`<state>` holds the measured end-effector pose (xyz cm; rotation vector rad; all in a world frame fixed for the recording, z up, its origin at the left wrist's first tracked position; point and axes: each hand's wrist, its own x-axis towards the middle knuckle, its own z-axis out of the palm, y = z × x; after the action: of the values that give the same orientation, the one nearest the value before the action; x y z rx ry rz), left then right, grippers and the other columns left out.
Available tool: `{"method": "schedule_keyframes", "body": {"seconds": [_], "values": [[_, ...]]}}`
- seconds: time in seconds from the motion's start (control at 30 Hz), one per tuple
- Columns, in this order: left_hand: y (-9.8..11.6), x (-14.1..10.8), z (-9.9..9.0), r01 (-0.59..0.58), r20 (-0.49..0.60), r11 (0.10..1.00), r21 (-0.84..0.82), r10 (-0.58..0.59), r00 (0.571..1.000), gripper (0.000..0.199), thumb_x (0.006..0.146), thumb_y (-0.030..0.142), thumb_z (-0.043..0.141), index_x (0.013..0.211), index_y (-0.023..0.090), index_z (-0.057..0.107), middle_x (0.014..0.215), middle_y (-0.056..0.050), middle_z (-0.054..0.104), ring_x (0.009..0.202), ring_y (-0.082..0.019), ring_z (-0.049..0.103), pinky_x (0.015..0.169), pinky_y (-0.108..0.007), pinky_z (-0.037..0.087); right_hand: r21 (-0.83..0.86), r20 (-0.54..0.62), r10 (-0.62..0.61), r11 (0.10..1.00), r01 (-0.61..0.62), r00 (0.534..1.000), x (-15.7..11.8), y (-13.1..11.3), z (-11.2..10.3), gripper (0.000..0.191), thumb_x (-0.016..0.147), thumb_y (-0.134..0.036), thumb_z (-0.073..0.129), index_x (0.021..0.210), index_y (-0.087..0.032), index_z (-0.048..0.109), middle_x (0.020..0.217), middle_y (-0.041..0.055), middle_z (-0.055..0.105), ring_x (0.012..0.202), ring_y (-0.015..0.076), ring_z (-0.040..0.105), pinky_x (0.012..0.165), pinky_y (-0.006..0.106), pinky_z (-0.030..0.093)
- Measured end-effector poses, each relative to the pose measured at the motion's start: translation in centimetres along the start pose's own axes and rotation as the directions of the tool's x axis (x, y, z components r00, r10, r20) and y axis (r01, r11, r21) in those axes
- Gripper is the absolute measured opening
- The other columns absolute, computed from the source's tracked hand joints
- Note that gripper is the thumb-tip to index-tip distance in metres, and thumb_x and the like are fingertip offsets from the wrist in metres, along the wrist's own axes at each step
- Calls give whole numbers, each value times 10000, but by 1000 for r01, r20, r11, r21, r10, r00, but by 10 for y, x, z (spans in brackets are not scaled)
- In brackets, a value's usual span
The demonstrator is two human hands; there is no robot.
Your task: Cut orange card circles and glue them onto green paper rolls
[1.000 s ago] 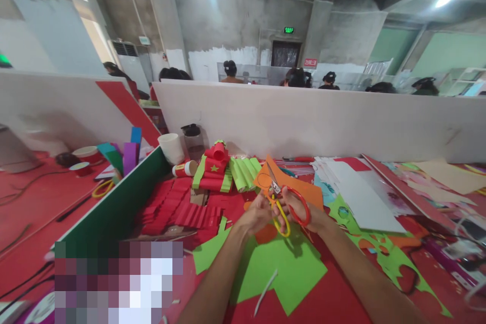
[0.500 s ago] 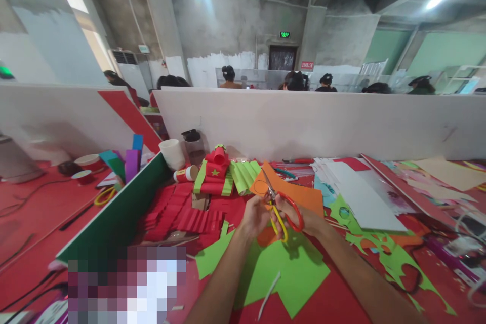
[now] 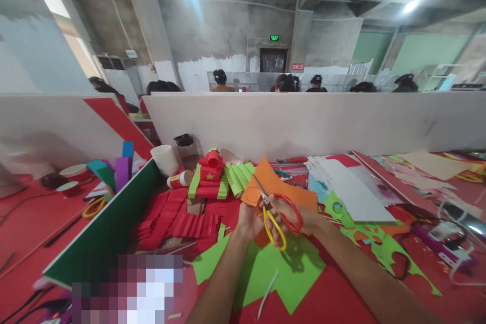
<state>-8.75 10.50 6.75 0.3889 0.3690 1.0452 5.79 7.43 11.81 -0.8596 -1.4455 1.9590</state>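
The right hand [image 3: 283,212] has its fingers curled through the handles of the scissors [image 3: 265,199] — blades pointing away over the orange paper [image 3: 294,190], beside its drawn circle [image 3: 253,195]. The left hand [image 3: 248,221] pinches that paper's near edge — fingertips partly hidden — above green paper [image 3: 283,276].

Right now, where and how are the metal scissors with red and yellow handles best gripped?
Probably by the looped handles, with the right hand from the near right: the loops extend toward that side, while the metal blades point away.
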Motion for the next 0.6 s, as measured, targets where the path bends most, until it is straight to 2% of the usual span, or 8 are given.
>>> {"method": "schedule_keyframes", "body": {"seconds": [0.07, 0.13, 0.23, 0.3, 0.4, 0.5, 0.6], "values": [[0, -3, 0, 88, 80, 996, 14, -89, 993, 188, 774, 288, 558, 637, 159, 562, 627, -71, 617, 687, -248, 665, 767, -426, 547, 56, 16, -12, 998, 11, 1000, -1, -2, 3, 590, 883, -701, 472, 1101, -160, 554, 718, 34, 675, 513, 151, 659, 481, 247, 529], [1, -5, -2, 183, 168, 983, 25, -185, 968, 187, 776, 285, 547, 670, 142, 603, 622, -86, 637, 677, -254, 670, 732, -418, 548, 100, 21, -19, 995, 17, 1000, -2, -4, 7, 579, 877, -684, 506, 1121, -161, 547, 751, 49, 689, 529, 162, 670, 501, 269, 546], [0, -5, -6, 256, 259, 966, 12, -251, 933, 302, 819, 340, 514, 608, 141, 598, 475, -55, 572, 499, -208, 614, 568, -340, 532, 174, -1, -52, 983, 51, 999, -1, -6, 13, 571, 870, -662, 544, 1143, -160, 545, 787, 67, 705, 555, 176, 683, 527, 296, 564], [-1, -3, -10, 257, 242, 966, -5, -248, 938, 390, 837, 365, 501, 517, 147, 549, 395, -35, 513, 378, -159, 536, 444, -267, 474, 229, -36, -90, 969, 96, 995, 4, -5, 16, 557, 878, -649, 544, 1127, -152, 563, 795, 77, 709, 596, 183, 694, 569, 308, 578], [0, 3, -15, 266, 136, 963, -38, -259, 956, 505, 864, 383, 495, 415, 156, 449, 347, -32, 478, 279, -104, 443, 317, -193, 359, 339, -103, -116, 929, 144, 988, 13, 0, 19, 524, 887, -630, 548, 1089, -149, 596, 789, 80, 710, 645, 188, 700, 627, 322, 589], [6, 8, -16, 322, 83, 938, -127, -314, 946, 543, 914, 366, 490, 420, 153, 419, 325, -9, 449, 240, -61, 398, 276, -135, 284, 452, -209, -89, 874, 177, 974, 23, 6, 25, 518, 884, -638, 544, 1058, -156, 619, 769, 77, 705, 657, 193, 696, 644, 338, 591], [14, 8, -16, 351, 70, 921, -169, -344, 936, 494, 951, 330, 495, 496, 141, 460, 373, 9, 497, 278, -45, 470, 302, -95, 306, 530, -308, -47, 821, 213, 950, 29, 7, 32, 530, 874, -654, 543, 1029, -154, 627, 754, 79, 699, 652, 201, 689, 628, 344, 587]]}}
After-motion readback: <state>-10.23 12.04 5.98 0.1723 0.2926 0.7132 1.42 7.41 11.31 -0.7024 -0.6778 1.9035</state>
